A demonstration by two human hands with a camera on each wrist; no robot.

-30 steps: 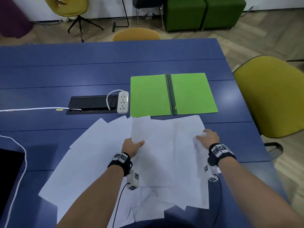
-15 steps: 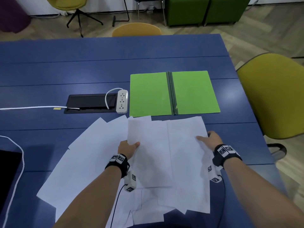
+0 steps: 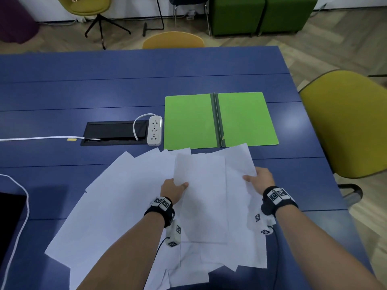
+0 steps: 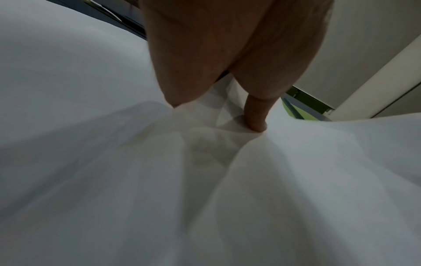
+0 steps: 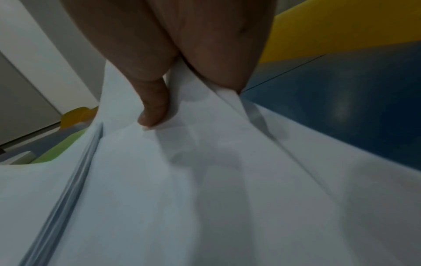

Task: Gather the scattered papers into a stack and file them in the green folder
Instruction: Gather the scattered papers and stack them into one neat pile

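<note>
Several white papers [image 3: 117,201] lie fanned out over the near part of the blue table [image 3: 125,91]. My left hand [image 3: 173,189] pinches the left edge of a sheet [image 3: 203,197], thumb on top. My right hand [image 3: 258,181] pinches the right edge of the overlapping sheets [image 3: 238,164]. In the left wrist view the thumb [image 4: 256,115] presses into the paper [image 4: 296,180]. In the right wrist view the thumb [image 5: 154,108] lies on the paper [image 5: 182,198], fingers underneath. The green folder [image 3: 247,118] lies open and flat just beyond the papers.
A white power strip [image 3: 155,130] and a black cable hatch [image 3: 113,132] sit left of the folder. A white cable [image 3: 18,206] and a dark object [image 3: 8,218] lie at the left edge. A yellow chair [image 3: 347,122] stands at the table's right side.
Both hands have drawn closer together and lifted the sheets they hold, sliding the middle papers into a tighter overlap. The left fan of papers has not moved.
</note>
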